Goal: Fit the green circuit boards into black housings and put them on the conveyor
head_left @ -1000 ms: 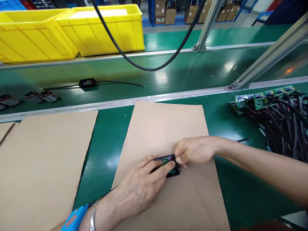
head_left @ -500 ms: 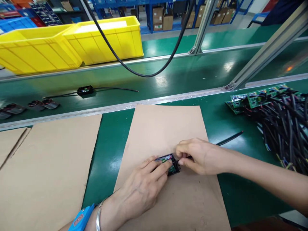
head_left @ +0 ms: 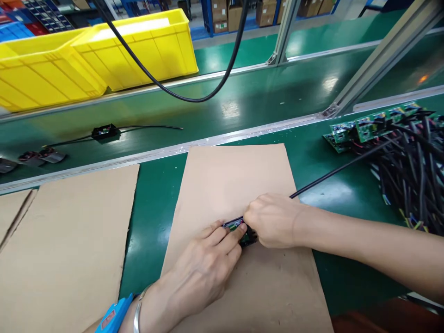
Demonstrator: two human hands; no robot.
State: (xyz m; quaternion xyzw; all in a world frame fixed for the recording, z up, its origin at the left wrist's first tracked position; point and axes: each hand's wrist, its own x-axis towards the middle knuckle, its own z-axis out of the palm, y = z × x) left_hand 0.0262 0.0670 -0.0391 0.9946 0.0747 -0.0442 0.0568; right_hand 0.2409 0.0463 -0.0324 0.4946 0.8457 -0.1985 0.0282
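A small black case with a green circuit board in it lies on the cardboard sheet. My left hand rests over its left part, fingers closed on the case and pressing the board. At the case's right end, my right hand is closed in a fist around a black cable. That cable comes out behind the hand and slants up to the right. My right fingertips and the cable's end at the case are hidden.
Circuit boards with black cables are heaped at the right. Another black case with cables lies beyond the metal rail. Yellow bins stand behind it. A black cable hangs in a loop ahead. More cardboard lies at left.
My right hand has shifted left, nearer the case, and turned so its knuckles cover the case's end. More of the cable now extends right, reaching the heap. The whole view has shifted slightly.
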